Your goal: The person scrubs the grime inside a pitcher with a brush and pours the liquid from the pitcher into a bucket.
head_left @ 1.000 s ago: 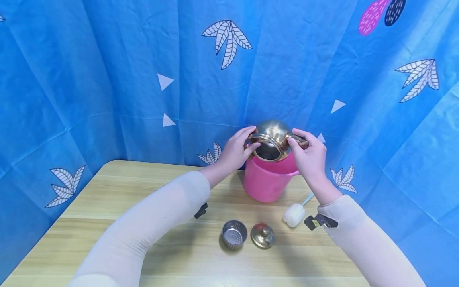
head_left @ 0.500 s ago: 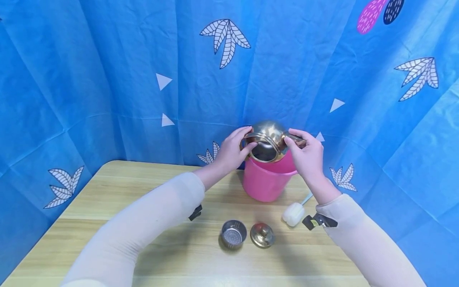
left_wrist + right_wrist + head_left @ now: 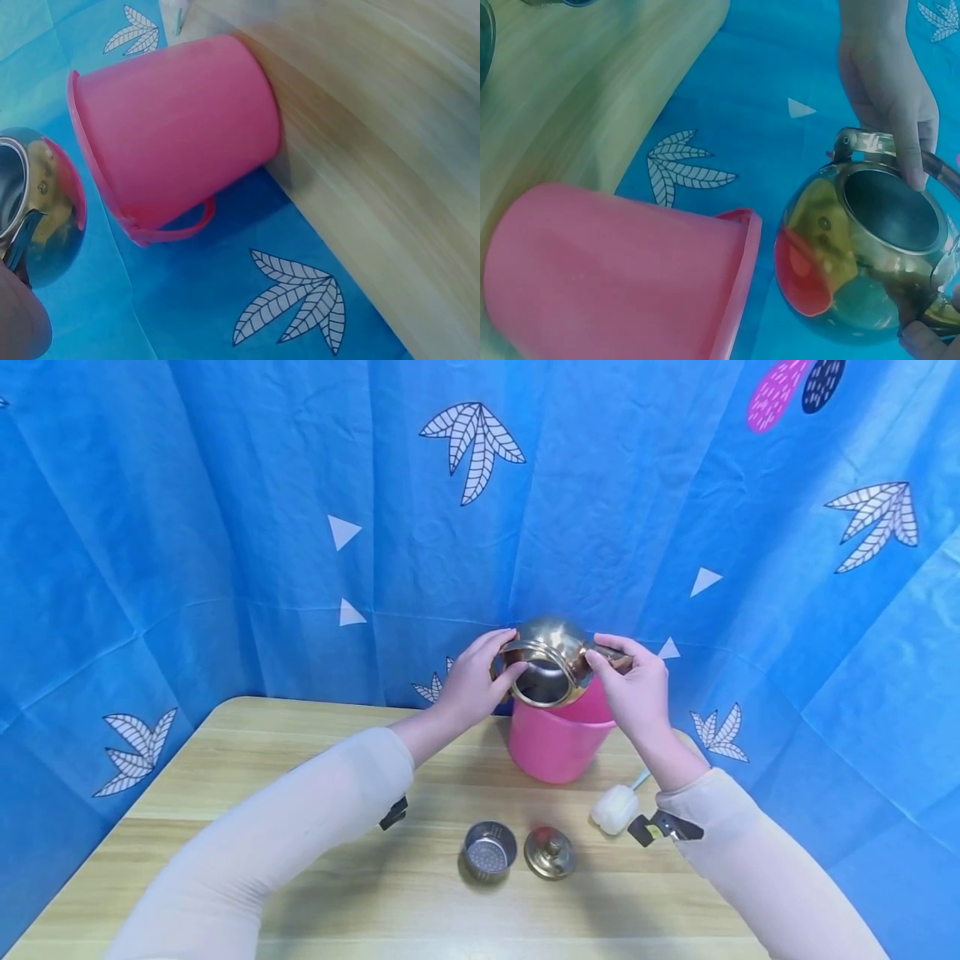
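Both hands hold a shiny gold metal teapot (image 3: 553,639) over the rim of a pink bucket (image 3: 558,747). The pot is tilted, its lidless mouth facing me. My left hand (image 3: 476,681) grips its handle, thumb by the mouth's edge, as the right wrist view also shows. The spout is pinched between thumb and fingers of my right hand (image 3: 637,687). In the left wrist view the bucket (image 3: 180,127) stands beside the pot (image 3: 56,202); the inside of the bucket is mostly hidden.
On the wooden table (image 3: 405,902), a perforated metal strainer cup (image 3: 489,850) sits left of the gold lid (image 3: 550,852). A white sponge brush (image 3: 615,810) lies near my right wrist. Blue patterned curtain (image 3: 300,485) surrounds the table's back and sides.
The teapot has shifted left and slightly down, both hands moving along with it. Bucket, strainer cup, lid and brush stay where they were.
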The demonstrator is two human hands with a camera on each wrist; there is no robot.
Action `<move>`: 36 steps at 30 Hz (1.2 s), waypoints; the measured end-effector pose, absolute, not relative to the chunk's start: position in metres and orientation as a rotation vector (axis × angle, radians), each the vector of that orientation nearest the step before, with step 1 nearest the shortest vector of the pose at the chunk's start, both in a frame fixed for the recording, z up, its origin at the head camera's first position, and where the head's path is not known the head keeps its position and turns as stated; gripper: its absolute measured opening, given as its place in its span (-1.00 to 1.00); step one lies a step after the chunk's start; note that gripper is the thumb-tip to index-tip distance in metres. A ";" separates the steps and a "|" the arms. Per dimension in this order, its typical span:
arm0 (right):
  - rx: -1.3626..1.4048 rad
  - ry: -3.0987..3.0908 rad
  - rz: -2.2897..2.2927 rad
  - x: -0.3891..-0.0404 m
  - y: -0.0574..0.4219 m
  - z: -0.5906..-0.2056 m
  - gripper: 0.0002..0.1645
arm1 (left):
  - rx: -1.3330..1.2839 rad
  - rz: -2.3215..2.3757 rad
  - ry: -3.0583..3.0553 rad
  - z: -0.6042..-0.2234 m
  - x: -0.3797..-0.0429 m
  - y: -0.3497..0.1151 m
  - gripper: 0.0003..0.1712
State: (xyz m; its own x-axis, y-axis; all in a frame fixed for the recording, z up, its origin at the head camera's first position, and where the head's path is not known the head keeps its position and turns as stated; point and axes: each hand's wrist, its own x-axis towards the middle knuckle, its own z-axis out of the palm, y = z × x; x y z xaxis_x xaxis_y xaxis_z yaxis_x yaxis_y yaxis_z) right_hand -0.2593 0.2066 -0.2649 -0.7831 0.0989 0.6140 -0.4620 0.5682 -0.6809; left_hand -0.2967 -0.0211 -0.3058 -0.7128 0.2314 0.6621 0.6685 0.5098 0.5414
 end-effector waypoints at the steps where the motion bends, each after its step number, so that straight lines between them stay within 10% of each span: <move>1: 0.293 -2.191 1.196 -0.259 0.206 -0.265 -0.62 | -0.733 -1.110 -2.238 -0.306 -0.296 -0.022 -0.37; 36: 0.421 -2.203 1.332 -0.253 0.175 -0.282 -0.69 | -0.672 -1.050 -2.231 -0.327 -0.269 -0.058 -0.40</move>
State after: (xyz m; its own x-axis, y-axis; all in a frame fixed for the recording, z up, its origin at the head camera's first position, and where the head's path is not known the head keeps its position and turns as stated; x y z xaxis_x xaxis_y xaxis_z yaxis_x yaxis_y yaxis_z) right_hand -0.2532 0.1754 -0.2817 -0.8128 0.0060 0.5826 -0.5132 0.4660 -0.7208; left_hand -0.2691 -0.0576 -0.3269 -0.7068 0.1934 0.6805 0.6476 0.5640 0.5123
